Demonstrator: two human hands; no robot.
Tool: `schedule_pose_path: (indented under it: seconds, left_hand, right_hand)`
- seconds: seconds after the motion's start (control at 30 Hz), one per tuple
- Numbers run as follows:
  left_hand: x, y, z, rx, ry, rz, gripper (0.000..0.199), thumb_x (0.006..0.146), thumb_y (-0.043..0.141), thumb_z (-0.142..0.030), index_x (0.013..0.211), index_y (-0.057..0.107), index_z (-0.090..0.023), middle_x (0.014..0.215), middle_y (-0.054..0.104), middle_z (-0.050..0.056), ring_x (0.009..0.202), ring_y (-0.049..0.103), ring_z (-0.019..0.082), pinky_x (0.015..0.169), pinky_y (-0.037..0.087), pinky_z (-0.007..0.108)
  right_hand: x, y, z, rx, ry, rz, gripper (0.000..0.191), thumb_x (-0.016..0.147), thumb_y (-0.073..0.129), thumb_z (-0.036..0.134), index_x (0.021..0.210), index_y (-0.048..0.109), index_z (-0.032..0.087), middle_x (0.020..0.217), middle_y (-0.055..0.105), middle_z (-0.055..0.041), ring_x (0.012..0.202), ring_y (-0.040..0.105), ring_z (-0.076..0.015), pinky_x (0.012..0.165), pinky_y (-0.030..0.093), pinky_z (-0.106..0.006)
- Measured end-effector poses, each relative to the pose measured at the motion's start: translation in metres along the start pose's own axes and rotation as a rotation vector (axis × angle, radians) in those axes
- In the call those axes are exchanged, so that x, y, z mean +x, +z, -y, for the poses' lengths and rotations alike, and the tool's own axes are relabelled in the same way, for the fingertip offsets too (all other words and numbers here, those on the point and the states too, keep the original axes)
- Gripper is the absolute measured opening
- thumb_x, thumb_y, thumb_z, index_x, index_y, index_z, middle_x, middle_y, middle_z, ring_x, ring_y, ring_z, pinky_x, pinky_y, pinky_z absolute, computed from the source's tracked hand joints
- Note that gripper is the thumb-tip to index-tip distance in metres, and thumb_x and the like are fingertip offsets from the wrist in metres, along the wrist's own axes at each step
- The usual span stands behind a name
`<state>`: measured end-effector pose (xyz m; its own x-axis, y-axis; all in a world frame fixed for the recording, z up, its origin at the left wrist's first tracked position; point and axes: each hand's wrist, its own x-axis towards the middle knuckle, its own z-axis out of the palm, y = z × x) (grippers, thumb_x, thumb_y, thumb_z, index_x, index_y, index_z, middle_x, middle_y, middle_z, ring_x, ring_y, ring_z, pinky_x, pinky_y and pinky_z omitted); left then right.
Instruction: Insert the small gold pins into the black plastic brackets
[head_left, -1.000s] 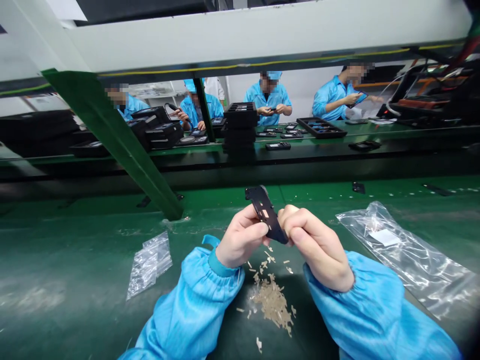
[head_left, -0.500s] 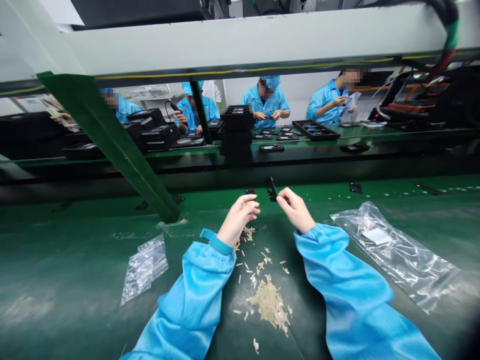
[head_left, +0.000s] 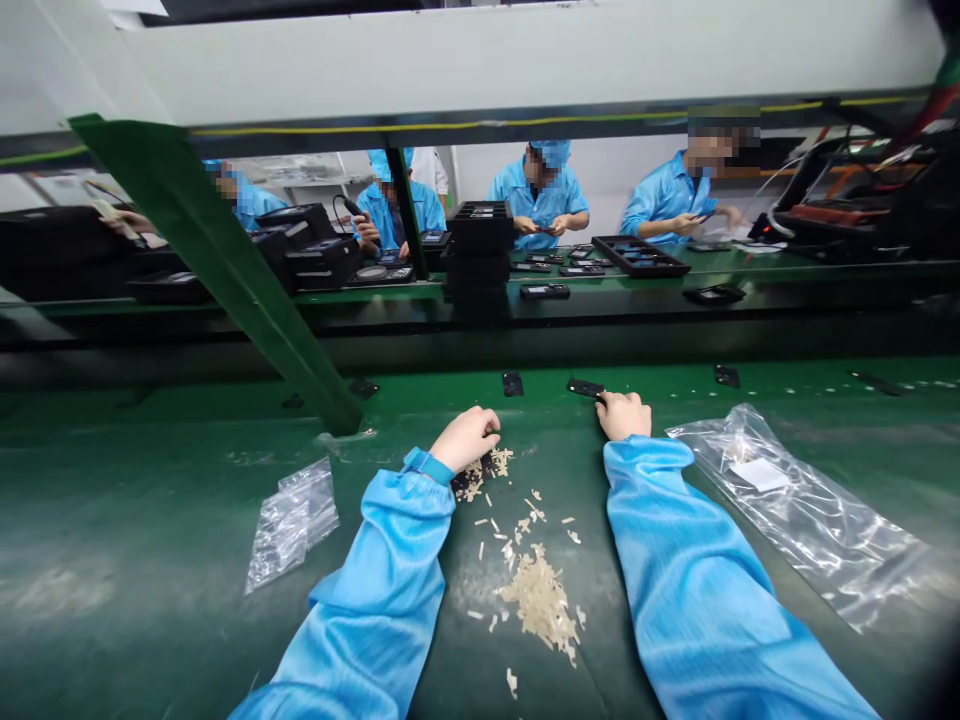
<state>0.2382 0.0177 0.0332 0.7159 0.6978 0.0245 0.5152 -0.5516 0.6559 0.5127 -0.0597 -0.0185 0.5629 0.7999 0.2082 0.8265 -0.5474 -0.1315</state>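
Note:
My right hand (head_left: 625, 416) grips the right end of a thin black flat part (head_left: 584, 387), which lies low over the far side of the green bench (head_left: 360, 620). My left hand (head_left: 466, 438) is closed, its fingertips curled down over a small heap of pale strips (head_left: 501, 461). Whether a strip is between those fingers is hidden. Under the left wrist, a dark patch with more strips on it shows in part. Between my forearms lies a larger pile of pale cut strips (head_left: 541, 600), with loose ones scattered around it.
Another black part (head_left: 512, 384) lies just left of the held one, and one more (head_left: 727, 376) lies farther right. Clear plastic bags rest at left (head_left: 294, 522) and right (head_left: 795, 510). A green slanted post (head_left: 225, 270) stands at left. Co-workers in blue sit beyond stacked black trays (head_left: 478, 245).
My right hand has moved right and down, and the black part has gone from upright to lying nearly flat. My left hand has come down, its fingers curling onto the strips.

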Motion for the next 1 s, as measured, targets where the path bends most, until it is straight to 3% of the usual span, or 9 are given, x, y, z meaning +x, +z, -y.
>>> schedule_pose_path:
  seconds: [0.13,0.27,0.33,0.47,0.57,0.63,0.73,0.83,1.0]
  left_hand:
    - [-0.001,0.003,0.006,0.190,0.047,0.113,0.013,0.067,0.062,-0.017,0.079,0.060,-0.018,0.081,0.055,0.002,0.081,0.056,0.019,0.079,0.044,0.030]
    - [0.000,0.011,0.004,0.312,0.071,0.147,0.018,0.069,0.063,-0.018,0.087,0.060,-0.018,0.087,0.056,0.004,0.090,0.055,0.021,0.082,0.043,0.031]
    - [0.001,0.015,0.004,0.351,0.072,0.158,0.014,0.071,0.062,-0.018,0.084,0.061,-0.017,0.086,0.056,0.005,0.090,0.056,0.021,0.081,0.044,0.032]
    - [0.003,0.017,0.006,0.389,0.071,0.197,0.011,0.078,0.060,-0.024,0.080,0.060,-0.013,0.086,0.059,0.004,0.085,0.057,0.017,0.079,0.046,0.034]
    - [0.003,0.015,0.007,0.391,0.065,0.209,0.017,0.082,0.057,-0.029,0.084,0.059,-0.012,0.091,0.060,0.004,0.084,0.056,0.015,0.077,0.047,0.035]
    - [0.002,0.014,0.006,0.378,0.067,0.204,0.014,0.082,0.057,-0.026,0.083,0.060,-0.012,0.089,0.060,0.004,0.083,0.056,0.015,0.077,0.046,0.035]
    - [0.002,0.012,0.005,0.342,0.080,0.182,0.006,0.077,0.056,-0.015,0.079,0.062,-0.014,0.084,0.058,0.004,0.081,0.056,0.016,0.077,0.044,0.032]
    - [0.001,0.009,0.003,0.290,0.102,0.160,0.011,0.075,0.053,-0.010,0.077,0.062,-0.015,0.080,0.057,0.004,0.078,0.055,0.017,0.075,0.042,0.029]
    - [0.000,0.003,-0.002,0.146,0.156,0.114,0.010,0.077,0.051,-0.015,0.075,0.060,-0.016,0.075,0.056,0.001,0.075,0.053,0.015,0.072,0.041,0.025]
  right_hand:
    - [-0.007,0.000,0.004,0.011,-0.096,0.017,0.027,0.088,0.051,0.030,0.112,0.056,0.019,0.119,0.056,-0.0087,0.106,0.053,-0.0242,0.087,0.045,-0.047]
    - [-0.017,-0.009,0.024,0.071,-0.264,0.052,0.027,0.089,0.043,0.025,0.111,0.060,0.022,0.125,0.054,-0.0131,0.114,0.042,-0.0336,0.086,0.037,-0.053]
    - [-0.023,-0.015,0.039,0.114,-0.396,0.122,0.028,0.089,0.043,0.025,0.109,0.061,0.019,0.121,0.055,-0.0134,0.112,0.044,-0.0308,0.087,0.038,-0.047]
    - [-0.040,-0.028,0.072,0.211,-0.724,0.381,0.015,0.082,0.058,0.027,0.093,0.066,0.022,0.099,0.061,-0.0044,0.092,0.056,-0.0167,0.082,0.043,-0.028]
    - [-0.057,-0.033,0.090,0.244,-0.863,0.528,0.022,0.070,0.071,0.029,0.090,0.064,0.021,0.094,0.059,-0.0022,0.083,0.058,-0.0143,0.075,0.045,-0.024]
    - [-0.067,-0.035,0.098,0.241,-0.898,0.569,0.026,0.068,0.072,0.028,0.091,0.063,0.020,0.094,0.056,-0.0038,0.085,0.057,-0.0171,0.074,0.045,-0.027]
    - [-0.076,-0.034,0.103,0.237,-0.918,0.587,0.016,0.071,0.067,0.020,0.086,0.061,0.018,0.092,0.055,-0.0055,0.087,0.056,-0.0203,0.073,0.043,-0.030]
    - [-0.079,-0.034,0.106,0.262,-0.930,0.591,0.008,0.071,0.063,0.014,0.077,0.059,0.018,0.086,0.055,-0.0046,0.082,0.055,-0.0184,0.069,0.042,-0.028]
    - [-0.071,-0.042,0.102,0.393,-0.903,0.513,0.011,0.069,0.061,0.009,0.070,0.053,0.018,0.073,0.056,0.0006,0.065,0.054,-0.0115,0.062,0.042,-0.022]
